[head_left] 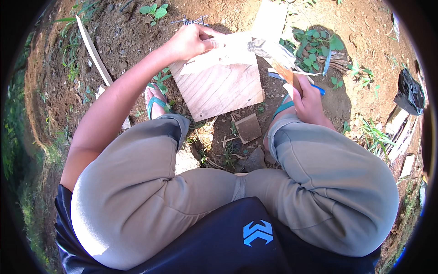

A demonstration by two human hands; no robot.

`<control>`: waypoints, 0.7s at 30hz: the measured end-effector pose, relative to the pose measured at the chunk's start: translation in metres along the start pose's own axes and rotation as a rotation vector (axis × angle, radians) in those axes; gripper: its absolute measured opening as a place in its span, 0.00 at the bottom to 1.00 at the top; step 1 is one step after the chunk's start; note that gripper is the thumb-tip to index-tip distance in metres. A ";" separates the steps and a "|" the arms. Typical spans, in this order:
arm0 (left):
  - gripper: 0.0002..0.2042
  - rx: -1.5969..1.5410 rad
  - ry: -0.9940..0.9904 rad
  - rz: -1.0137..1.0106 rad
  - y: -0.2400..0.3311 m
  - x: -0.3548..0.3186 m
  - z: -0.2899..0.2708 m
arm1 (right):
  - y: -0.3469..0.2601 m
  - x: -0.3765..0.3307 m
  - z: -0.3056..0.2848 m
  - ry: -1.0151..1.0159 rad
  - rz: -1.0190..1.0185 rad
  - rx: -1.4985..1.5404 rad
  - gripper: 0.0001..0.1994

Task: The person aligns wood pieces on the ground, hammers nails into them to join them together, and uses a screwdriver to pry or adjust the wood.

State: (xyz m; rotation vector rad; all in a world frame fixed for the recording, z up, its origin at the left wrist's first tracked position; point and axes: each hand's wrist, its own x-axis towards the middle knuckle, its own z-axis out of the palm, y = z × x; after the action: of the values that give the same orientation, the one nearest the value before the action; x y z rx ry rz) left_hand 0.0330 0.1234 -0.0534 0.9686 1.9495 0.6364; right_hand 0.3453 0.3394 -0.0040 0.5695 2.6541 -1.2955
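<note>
Left hand (189, 42) closed around one end of a pale wood strip (237, 45), steadying it over the square board (219, 84) on bare ground (118, 36). Right hand (308, 102) clenched on a knife (285, 73), blade against strip's far end. Blue-handled tool (319, 89) beside right foot.

2 hands (191, 41), 1 board (219, 82), 2 sandals (157, 104), 1 knife (278, 57).

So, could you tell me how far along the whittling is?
Done: one slat lies on the soil, pale scraps below the board. In hand: the left hand grips a pale wooden strip; the right hand holds a knife to it. Left: this strip looks unfinished; more cannot be told.
</note>
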 end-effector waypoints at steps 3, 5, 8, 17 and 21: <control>0.15 0.040 -0.036 -0.067 0.004 0.001 -0.004 | -0.006 0.008 -0.003 -0.004 -0.001 -0.072 0.17; 0.15 0.024 0.014 -0.022 -0.003 0.002 0.002 | -0.009 0.008 -0.003 0.081 -0.107 -0.049 0.17; 0.16 0.003 0.018 -0.050 -0.003 0.000 0.002 | -0.020 0.003 -0.005 0.090 -0.079 0.052 0.17; 0.15 -0.038 -0.020 -0.059 -0.013 0.002 0.006 | -0.011 0.001 -0.002 -0.012 -0.074 -0.063 0.16; 0.15 -0.029 -0.034 -0.070 -0.019 0.005 0.007 | 0.001 0.003 0.006 0.034 -0.114 -0.042 0.15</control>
State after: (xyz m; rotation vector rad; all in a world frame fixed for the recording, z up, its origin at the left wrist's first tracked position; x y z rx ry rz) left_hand 0.0300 0.1168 -0.0726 0.8847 1.9301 0.6027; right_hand 0.3424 0.3362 -0.0089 0.4437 2.7712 -1.2662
